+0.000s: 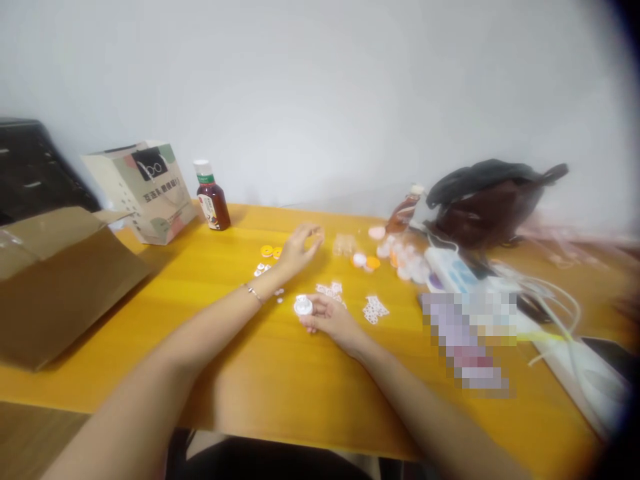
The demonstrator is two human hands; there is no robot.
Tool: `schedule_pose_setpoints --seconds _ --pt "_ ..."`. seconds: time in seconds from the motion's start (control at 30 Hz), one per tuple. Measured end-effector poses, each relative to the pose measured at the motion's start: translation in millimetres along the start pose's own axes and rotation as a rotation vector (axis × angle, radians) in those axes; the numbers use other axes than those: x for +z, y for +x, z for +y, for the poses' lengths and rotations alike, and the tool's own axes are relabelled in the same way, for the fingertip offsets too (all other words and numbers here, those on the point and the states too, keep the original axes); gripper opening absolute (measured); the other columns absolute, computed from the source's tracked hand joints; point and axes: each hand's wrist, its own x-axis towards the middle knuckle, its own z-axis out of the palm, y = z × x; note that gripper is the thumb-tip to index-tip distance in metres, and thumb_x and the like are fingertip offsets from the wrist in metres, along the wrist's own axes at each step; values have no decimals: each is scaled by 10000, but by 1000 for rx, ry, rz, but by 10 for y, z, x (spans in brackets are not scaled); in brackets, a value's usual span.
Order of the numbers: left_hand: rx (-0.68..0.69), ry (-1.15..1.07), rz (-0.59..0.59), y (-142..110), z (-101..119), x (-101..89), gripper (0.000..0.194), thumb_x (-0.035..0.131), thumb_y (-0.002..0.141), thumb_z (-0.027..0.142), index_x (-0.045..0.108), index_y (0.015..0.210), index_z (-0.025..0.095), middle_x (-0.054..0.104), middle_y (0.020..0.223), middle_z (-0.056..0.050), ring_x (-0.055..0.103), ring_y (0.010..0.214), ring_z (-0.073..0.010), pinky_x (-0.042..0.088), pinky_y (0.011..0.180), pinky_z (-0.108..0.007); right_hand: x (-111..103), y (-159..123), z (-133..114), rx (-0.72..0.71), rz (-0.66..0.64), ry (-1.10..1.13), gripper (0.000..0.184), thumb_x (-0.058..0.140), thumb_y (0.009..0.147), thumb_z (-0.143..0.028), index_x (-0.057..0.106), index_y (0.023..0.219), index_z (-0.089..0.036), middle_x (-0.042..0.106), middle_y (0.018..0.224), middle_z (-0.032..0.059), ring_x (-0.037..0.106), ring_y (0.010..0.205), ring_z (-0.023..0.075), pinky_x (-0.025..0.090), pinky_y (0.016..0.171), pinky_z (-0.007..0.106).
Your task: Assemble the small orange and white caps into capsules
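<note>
My right hand is closed around a small round white cap, held low over the table with a raised part on top. Farther forward, my left hand reaches over the table with curved fingers; thumb and forefinger look apart, and nothing shows between them. Yellow round pieces lie left of that hand, with several small white pieces nearer me. White dotted flat pieces form a small pile, and similar ones sit behind my right hand. Blurred pale blocks stand right of my left hand.
A cardboard box, a paper bag and a dark-red bottle stand at left. On the right are mixed round caps, another bottle, a dark bag, a power strip and white cables.
</note>
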Motion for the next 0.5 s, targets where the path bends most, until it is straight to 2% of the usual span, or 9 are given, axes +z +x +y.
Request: schedule_pose_setpoints --seconds 0.1,0.2,0.33,0.5 --pt "-134 -270 173 -236 206 -199 273 511 819 296 491 1063 176 551 1056 -81 552 962 -159 448 870 -305 7 -11 -18 3 8 -2 440 744 570 -285 552 950 -171 603 658 -28 531 530 84 413 545 239" --pt "-290 -420 250 -562 396 -398 256 543 797 295 520 1025 180 572 1036 -69 576 921 -155 474 827 -287 11 -14 -31 2 21 -3 423 735 582 -288 564 951 -173 604 663 -27 525 520 78 409 535 231" --pt "-387 -477 251 -914 573 -589 278 551 790 295 522 1044 184 595 984 -58 589 863 -152 483 800 -287 13 -7 -40 0 24 -21 368 728 586 -312 591 897 -171 591 631 -29 516 512 79 403 521 224" --pt "-370 -522 211 -986 654 -654 284 572 773 291 523 1030 180 582 1002 -65 583 864 -154 489 784 -285 36 -18 -61 -19 31 -53 333 719 590 -344 610 848 -164 579 604 -29 510 512 80 402 522 223"
